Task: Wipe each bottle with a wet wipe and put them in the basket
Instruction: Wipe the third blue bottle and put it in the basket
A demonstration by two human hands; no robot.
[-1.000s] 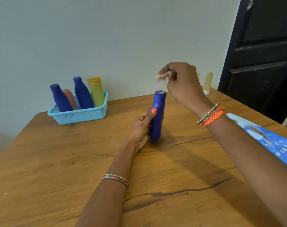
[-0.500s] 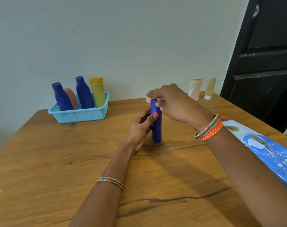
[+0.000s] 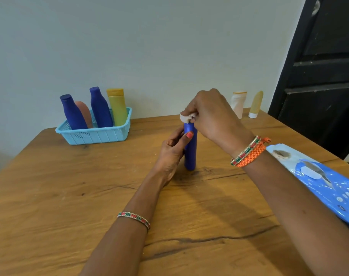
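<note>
Wipe and right hand had come down since a second before, when the hand was raised clear above the bottle with the wad pinched in the air; half a second before they had reached the cap, and now the crumpled white wad sat against the top of the blue bottle. Over the same second the view had shifted, so that a white bottle, hidden behind the hand a second before, showed beside the pale yellow bottle at the far right of the table.

The blue bottle stood upright near the middle of the table, a plain, deep blue cylinder with its top hidden under the wipe and fingers.

The left hand gripped the bottle from its left side, thumb laid up along the front, the pink nail showing. The right hand arched over the top, fingertips bunched and pinching the wipe against the cap, wrist bent downward, with beaded and orange bands on it.

At the far left, well apart, the light blue basket held two dark blue bottles, a pinkish one and a yellow one. A blue wipes packet lay flat at the right edge.
</note>
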